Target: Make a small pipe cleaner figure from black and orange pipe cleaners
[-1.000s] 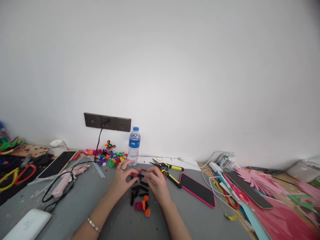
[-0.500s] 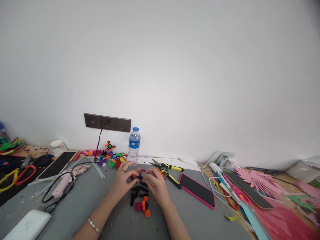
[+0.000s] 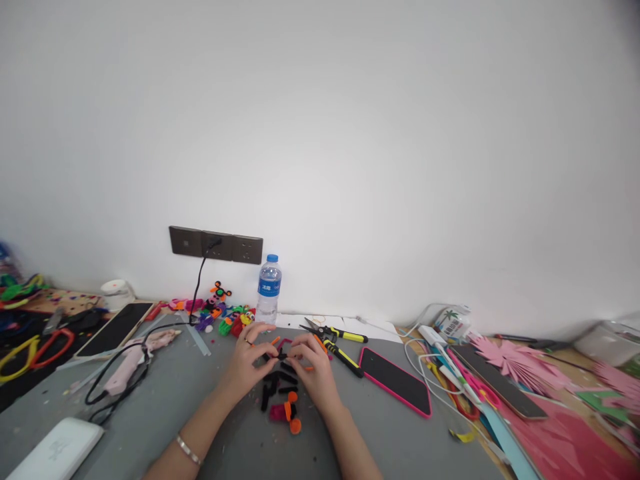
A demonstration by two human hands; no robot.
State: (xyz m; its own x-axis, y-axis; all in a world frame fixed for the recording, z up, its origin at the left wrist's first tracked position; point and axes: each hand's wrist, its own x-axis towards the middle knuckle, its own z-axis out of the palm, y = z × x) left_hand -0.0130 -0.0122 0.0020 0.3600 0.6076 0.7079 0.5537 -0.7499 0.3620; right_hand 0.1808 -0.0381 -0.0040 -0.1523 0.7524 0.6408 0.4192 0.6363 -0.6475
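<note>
Between the fingertips of both hands is a small black pipe cleaner piece (image 3: 283,356). My left hand (image 3: 250,360) pinches its left end with thumb and forefinger, and my right hand (image 3: 309,360) pinches the other end. Just below them on the grey mat (image 3: 240,440) lie several short black pipe cleaner pieces (image 3: 273,387). Nearer to me is a small figure (image 3: 286,412) of magenta and orange fuzzy material with a black part. Bits of magenta and orange show behind the fingers, partly hidden.
A water bottle (image 3: 269,293) stands behind my left hand, beside colourful fuzzy figures (image 3: 225,317). Yellow-black pruning shears (image 3: 343,347) and a pink-edged phone (image 3: 395,381) lie to the right. On the left are a corded pink glue gun (image 3: 123,373) and a white power bank (image 3: 55,450).
Both hands stay almost in place. The fingertips shift slightly around the black piece, and the thumbs have come a little closer together.
</note>
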